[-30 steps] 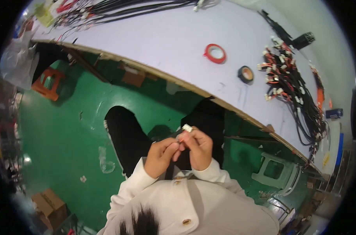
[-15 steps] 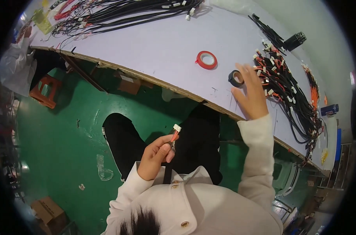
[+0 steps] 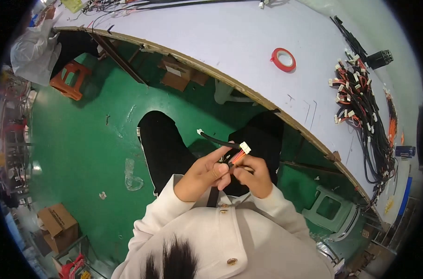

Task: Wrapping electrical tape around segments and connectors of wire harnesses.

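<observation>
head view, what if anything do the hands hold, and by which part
The left hand pinches a red-orange wire bundle a little below its white connector. The right hand is curled beside it; what it grips cannot be told.

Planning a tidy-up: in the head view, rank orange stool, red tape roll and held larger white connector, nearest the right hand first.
1. White connector, just ahead-left of the right hand.
2. Red tape roll, ahead on the table.
3. Orange stool, far left.

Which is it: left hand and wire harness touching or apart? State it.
Touching: the head view shows the left hand pinching the wire harness below its white connector.
</observation>
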### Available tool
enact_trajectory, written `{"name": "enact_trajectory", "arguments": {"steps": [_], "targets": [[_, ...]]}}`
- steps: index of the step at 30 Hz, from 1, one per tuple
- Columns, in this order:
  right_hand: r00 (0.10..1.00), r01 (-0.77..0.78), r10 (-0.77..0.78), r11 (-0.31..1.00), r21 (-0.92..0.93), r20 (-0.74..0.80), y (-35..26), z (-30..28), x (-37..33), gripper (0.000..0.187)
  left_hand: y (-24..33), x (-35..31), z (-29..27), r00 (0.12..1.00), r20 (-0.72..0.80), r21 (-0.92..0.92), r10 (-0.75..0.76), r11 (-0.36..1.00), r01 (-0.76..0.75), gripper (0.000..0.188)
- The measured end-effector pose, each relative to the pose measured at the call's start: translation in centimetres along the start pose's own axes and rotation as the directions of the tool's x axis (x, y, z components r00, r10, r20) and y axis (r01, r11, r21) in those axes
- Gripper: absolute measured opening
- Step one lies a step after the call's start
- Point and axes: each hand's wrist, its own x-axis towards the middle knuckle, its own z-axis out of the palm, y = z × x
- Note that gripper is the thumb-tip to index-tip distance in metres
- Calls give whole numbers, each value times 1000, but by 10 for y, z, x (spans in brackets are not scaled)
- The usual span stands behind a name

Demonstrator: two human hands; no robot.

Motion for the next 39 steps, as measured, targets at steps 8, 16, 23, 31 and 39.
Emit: {"name": "enact_trajectory", "arguments": {"steps": [8, 16, 23, 31, 39], "targets": [[937, -349, 251, 673, 652, 243, 7, 11, 6, 46, -3, -4, 7, 999, -2, -34, 42, 999, -42, 64], [966, -158, 66, 918, 364, 251, 6, -2, 1, 56, 1, -7, 5, 1000, 1, 49, 18, 999, -18, 64], [963, -90, -20, 915, 394, 268, 6, -5, -3, 49, 4, -4, 4, 999, 37, 54, -7, 999, 5, 63], [930, 46, -181, 921, 388, 320, 15, -9, 4, 49, 5, -5, 7, 999, -42, 45, 14, 999, -12, 65], [995, -101, 83, 856, 506, 58, 5, 7, -10, 60, -3, -9, 6, 974, -155, 281, 167, 952, -118, 55]]}}
